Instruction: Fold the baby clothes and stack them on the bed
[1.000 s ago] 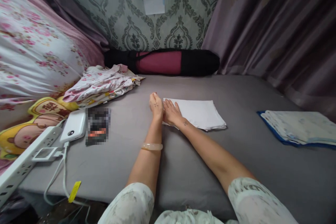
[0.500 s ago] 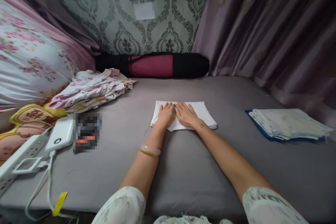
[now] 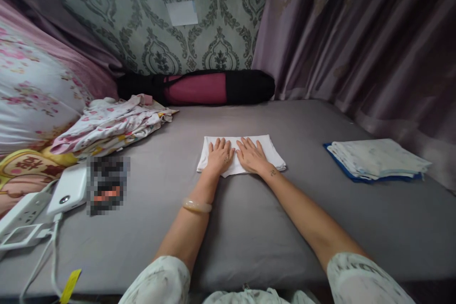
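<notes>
A folded white cloth [image 3: 274,157] lies flat on the grey sheet [image 3: 249,228] in front of me. My left hand [image 3: 220,156] rests palm down on its left half, fingers spread. On the middle and right part of the cloth, my right hand [image 3: 251,155] also lies flat with its fingers apart. A small gap separates the two hands, and neither one grips the cloth. The parts of the cloth under my palms are hidden.
Folded cloths [image 3: 381,157] are stacked at the right. To the left are crumpled clothes [image 3: 117,121], a white power bank [image 3: 69,189] with cables, a power strip [image 3: 26,211] and a blurred-out item. A black and red bag [image 3: 197,88] lies along the wall.
The view has shifted slightly to the right. My hands have moved a little apart on the cloth, and both still lie flat on it.
</notes>
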